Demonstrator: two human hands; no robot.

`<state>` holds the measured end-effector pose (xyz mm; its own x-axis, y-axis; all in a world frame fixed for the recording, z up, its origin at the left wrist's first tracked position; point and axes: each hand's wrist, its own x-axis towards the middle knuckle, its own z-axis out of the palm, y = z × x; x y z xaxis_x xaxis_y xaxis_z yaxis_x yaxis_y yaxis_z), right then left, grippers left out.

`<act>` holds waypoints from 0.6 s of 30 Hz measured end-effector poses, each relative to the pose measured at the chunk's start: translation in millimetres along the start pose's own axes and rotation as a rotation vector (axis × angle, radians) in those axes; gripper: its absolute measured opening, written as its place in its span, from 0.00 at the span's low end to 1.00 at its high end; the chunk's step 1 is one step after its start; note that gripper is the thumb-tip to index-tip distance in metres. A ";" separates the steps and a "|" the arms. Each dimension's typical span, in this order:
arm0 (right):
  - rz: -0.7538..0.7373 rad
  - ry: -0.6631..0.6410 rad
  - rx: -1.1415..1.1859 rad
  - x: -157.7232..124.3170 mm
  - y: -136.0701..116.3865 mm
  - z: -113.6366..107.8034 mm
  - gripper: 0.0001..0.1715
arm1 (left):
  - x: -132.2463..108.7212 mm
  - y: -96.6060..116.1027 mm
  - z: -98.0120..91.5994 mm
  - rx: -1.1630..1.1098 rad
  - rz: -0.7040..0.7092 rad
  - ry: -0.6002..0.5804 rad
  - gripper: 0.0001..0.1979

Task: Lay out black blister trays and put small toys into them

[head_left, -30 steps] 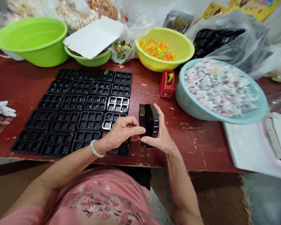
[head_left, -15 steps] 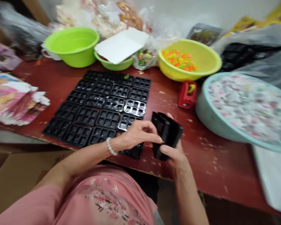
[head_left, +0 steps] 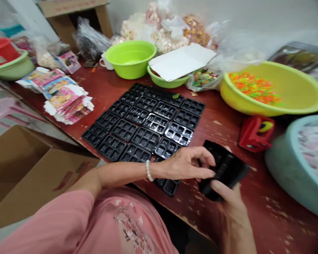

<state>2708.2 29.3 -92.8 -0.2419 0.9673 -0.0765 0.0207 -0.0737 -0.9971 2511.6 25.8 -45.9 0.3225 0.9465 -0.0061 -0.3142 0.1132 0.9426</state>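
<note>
Black plastic trays [head_left: 229, 173], several in a stack fanned slightly apart, are held up over the table's front part. My right hand [head_left: 228, 197] is wrapped round them from the right, thumb across the near side. From the left, my left hand [head_left: 189, 163], wearing a beaded bracelet, pinches at the nearest tray's edge with thumb and fingers. Rows of small black compartment trays [head_left: 145, 139] lie side by side on the table left of my hands. A small green wrapped sweet [head_left: 175, 96] lies on the far trays.
Along the back stand a green basin [head_left: 131, 58], a white card [head_left: 182, 63] over a green bowl, and a yellow basin [head_left: 294, 88] with orange sweets. A red tape dispenser [head_left: 254, 135] and a blue basin [head_left: 288, 169] are right; folded boxes [head_left: 66, 97] lie left; a carton [head_left: 47, 176] is below.
The view has swung left, bringing in more of the left side. Both hands keep hold of the black trays, which are fanned a little wider now.
</note>
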 end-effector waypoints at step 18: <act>-0.119 0.317 -0.241 41.8 -10.6 -83.1 0.81 | 139.0 -21.2 -17.7 -0.143 -0.283 0.402 0.09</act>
<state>2778.4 90.7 -85.2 0.0537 0.9952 0.0816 0.2457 0.0660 -0.9671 2547.3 160.3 -72.7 0.0529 0.9110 -0.4091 -0.3918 0.3958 0.8306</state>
